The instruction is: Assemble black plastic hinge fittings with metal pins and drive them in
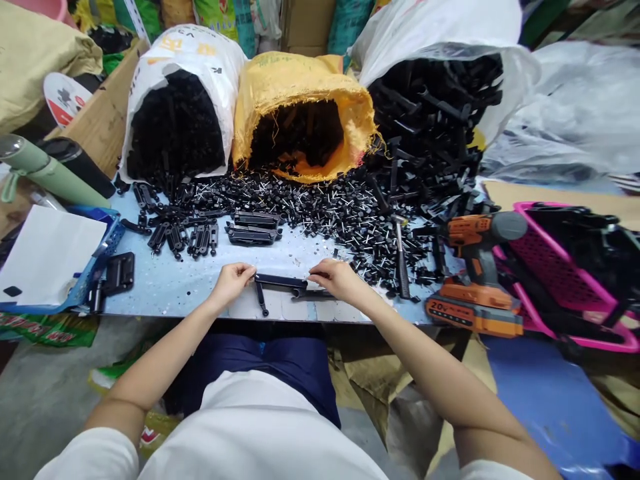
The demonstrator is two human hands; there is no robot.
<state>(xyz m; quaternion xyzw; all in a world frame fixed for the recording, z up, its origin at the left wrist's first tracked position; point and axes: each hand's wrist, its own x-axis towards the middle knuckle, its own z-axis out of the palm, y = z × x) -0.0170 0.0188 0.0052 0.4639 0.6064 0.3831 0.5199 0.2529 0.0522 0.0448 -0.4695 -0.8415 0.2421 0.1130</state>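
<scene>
A long black plastic bar point(281, 281) lies at the front of the table between my two hands. My left hand point(233, 281) is closed in a pinch at its left end. Close to the bar's right end, my right hand point(339, 279) is pinched too; what sits between those fingertips is too small to make out. A short black arm piece point(262, 299) with a round end angles down from the bar's left end. Another black part point(311, 294) lies partly under my right hand. Behind them is a stack of similar black bars point(254, 229).
Small black-headed pins point(320, 207) cover the table's back. Black parts fill a white sack point(187, 50), a yellow sack point(300, 73) and a clear bag point(450, 30). A hammer point(401, 263), orange drill point(475, 280) and pink basket point(565, 260) stand right; short arms point(175, 239) lie left.
</scene>
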